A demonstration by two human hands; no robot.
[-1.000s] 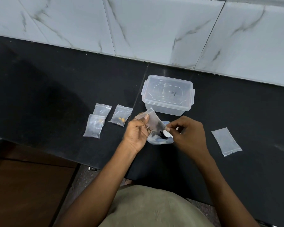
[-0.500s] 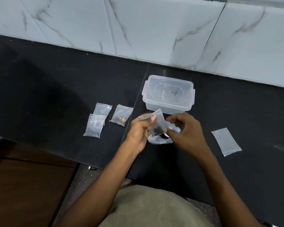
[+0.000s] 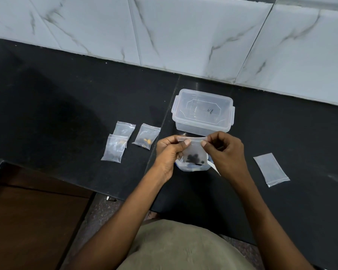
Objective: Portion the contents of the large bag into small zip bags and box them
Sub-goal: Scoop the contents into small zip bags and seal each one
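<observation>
I have a small zip bag [image 3: 194,152] pinched by its top strip just in front of the clear lidded box [image 3: 203,114], my left hand [image 3: 169,151] closed on the strip's left end and my right hand [image 3: 223,151] closed on its right end, thumbs pressed on the seal. Dark pieces sit in the bottom of it. Directly beneath it, nearer me than the box, lies the large bag [image 3: 191,167], mostly hidden by what I hold. I judge this to be the sealing step for this portion. Left of the box three filled bags [image 3: 125,142] lie on the black counter [image 3: 57,114]; right of the box and nearer me, one empty bag [image 3: 271,169] waits. Next I would run my thumbs along the zip until it closes fully, and the box lid looks shut, so it must come off before boxing.
</observation>
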